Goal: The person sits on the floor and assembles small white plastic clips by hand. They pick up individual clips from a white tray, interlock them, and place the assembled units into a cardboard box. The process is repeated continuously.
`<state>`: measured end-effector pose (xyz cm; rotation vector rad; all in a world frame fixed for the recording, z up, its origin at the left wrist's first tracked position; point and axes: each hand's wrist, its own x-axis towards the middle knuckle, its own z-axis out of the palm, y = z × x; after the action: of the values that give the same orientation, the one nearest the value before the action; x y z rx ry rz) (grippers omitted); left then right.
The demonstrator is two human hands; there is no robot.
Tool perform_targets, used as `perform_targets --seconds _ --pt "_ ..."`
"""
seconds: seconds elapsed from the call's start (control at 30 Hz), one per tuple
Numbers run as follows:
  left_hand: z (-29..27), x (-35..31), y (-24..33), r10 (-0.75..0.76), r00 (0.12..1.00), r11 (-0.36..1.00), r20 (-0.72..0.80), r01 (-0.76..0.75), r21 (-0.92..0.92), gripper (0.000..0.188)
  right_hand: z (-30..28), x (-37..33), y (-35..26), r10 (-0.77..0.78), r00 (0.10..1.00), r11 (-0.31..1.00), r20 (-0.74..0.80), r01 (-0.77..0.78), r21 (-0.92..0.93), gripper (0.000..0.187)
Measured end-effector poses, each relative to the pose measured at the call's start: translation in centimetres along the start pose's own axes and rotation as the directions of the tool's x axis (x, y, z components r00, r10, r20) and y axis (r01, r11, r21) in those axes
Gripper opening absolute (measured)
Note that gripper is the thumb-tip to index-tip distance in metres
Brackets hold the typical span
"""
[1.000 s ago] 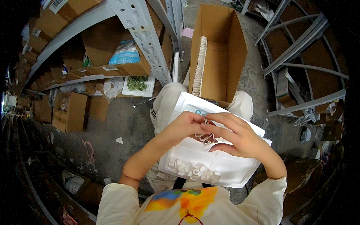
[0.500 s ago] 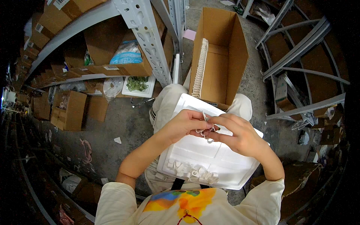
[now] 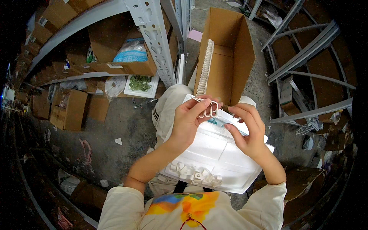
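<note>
We sit with a white foam tray [image 3: 226,153] on our lap. Our left hand [image 3: 188,122] is closed around a small white plastic clip [image 3: 209,108], pinching it up above the far end of the tray. Our right hand [image 3: 247,132] is half open just beside it, fingers curled, and holds nothing that we can see. More white clips [image 3: 195,174] lie in a pile at the near end of the tray. Past our knees stands an open cardboard box [image 3: 230,53] with a long row of clips [image 3: 205,67] stacked on edge inside. To do this well, we think we should hold the clip by its sides, keep it straight, and keep the tray flat so the pile does not slide.
</note>
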<state>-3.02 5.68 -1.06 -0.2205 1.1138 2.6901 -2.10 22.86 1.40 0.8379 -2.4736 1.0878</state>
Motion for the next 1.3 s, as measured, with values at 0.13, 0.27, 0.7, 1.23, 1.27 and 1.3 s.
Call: perform_targets --seconds 0.13,0.27,0.7,1.23,1.27,1.3 --pt "1.3 -0.3 -0.7 0.154 0.980 0.981 -0.128 -0.167 -0.098 0.019 1.4 0.5 -0.8 -0.040 0.997 0.990 -0.069 0.030 -0.138 0.050" --pt "1.9 -0.2 -1.5 0.237 0.943 0.951 -0.232 -0.274 -0.144 0.020 2.7 1.8 -1.8 -0.140 0.984 0.954 -0.113 0.104 -0.280 0.053" --pt "2.7 0.1 -2.7 0.286 0.918 0.898 -0.274 -0.357 -0.256 0.020 4.5 3.7 -2.3 -0.054 0.989 0.937 -0.136 0.003 -0.350 0.045" --pt "-0.3 -0.5 -1.3 0.167 0.981 0.978 -0.095 -0.152 0.142 0.029 0.6 5.4 0.9 -0.254 0.944 0.951 0.209 0.284 -0.125 0.041" --pt "-0.7 -0.3 -1.1 0.172 0.981 0.960 -0.084 -0.149 0.236 0.027 0.5 5.4 0.9 -0.246 0.943 0.952 0.223 0.278 -0.126 0.042" --pt "-0.7 -0.3 -0.8 0.187 0.978 0.955 -0.097 -0.158 0.252 0.026 0.5 5.4 0.9 -0.238 0.942 0.954 0.237 0.273 -0.126 0.042"
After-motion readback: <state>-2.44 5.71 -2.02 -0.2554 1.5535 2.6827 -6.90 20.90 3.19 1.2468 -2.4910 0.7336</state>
